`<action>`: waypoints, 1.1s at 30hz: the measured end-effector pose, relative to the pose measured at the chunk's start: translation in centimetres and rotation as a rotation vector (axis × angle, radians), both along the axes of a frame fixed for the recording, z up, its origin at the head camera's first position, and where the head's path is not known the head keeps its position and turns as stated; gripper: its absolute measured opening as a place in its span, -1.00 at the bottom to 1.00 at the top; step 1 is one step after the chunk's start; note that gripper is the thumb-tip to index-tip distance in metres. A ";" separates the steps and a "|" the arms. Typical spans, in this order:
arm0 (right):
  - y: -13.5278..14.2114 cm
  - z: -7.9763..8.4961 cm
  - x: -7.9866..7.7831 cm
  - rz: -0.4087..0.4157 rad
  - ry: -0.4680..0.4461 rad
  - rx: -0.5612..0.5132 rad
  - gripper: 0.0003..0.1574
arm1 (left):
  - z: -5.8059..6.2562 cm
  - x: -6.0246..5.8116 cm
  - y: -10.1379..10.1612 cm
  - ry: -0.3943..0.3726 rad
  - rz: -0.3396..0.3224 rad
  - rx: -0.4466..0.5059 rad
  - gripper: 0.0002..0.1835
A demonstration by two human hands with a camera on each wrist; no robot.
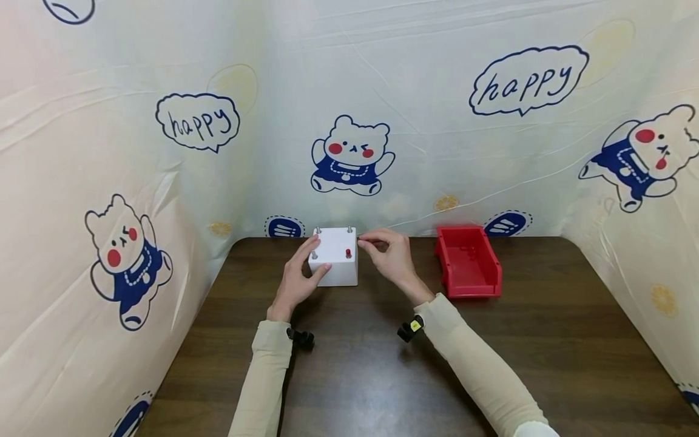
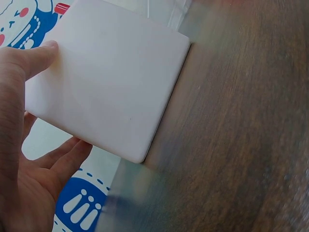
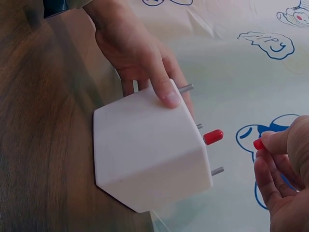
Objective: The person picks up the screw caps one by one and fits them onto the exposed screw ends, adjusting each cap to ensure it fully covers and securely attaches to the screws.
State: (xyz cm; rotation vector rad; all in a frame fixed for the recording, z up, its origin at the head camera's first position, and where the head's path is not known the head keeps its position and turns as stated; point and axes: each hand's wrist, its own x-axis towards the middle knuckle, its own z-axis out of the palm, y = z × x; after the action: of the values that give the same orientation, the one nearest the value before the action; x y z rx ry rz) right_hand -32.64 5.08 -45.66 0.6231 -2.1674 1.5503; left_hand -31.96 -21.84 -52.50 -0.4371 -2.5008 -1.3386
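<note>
A white box (image 1: 334, 273) stands on the table, with metal pegs (image 3: 217, 171) rising from the corners of its top. Over the near right peg sits a red cap (image 3: 213, 137). My left hand (image 1: 293, 284) holds the box by its left side, thumb on the near face and fingers around the left edge. Just right of the box, my right hand (image 1: 394, 260) pinches another small red cap (image 3: 259, 144) between thumb and fingertips, apart from the pegs. In the left wrist view the box's near face (image 2: 116, 82) hides the pegs.
To the right of the box a red bin (image 1: 472, 291) holds a few small red pieces (image 1: 468, 250). The brown wooden table (image 1: 360, 376) ends at a printed curtain (image 1: 426, 176) at the back and sides.
</note>
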 end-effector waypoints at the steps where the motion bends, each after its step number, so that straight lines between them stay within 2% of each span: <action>1: 0.0 0.0 0.0 -0.002 0.000 0.001 -0.86 | 0.0 0.0 0.0 -0.004 0.000 -0.001 -0.30; 16: -0.7 0.6 0.1 0.010 -0.024 0.014 -0.87 | -0.1 -0.2 0.1 -0.023 0.004 -0.004 -0.30; 33: -1.8 0.5 -0.2 0.040 0.015 -0.005 -0.88 | 0.0 0.0 0.0 -0.010 0.005 -0.015 -0.28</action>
State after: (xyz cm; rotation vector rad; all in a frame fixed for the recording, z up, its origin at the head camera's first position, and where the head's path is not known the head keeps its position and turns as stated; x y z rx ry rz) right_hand -32.89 3.30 -45.12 0.6781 -2.1526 1.5657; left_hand -31.98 -21.82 -52.48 -0.4281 -2.5198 -1.3240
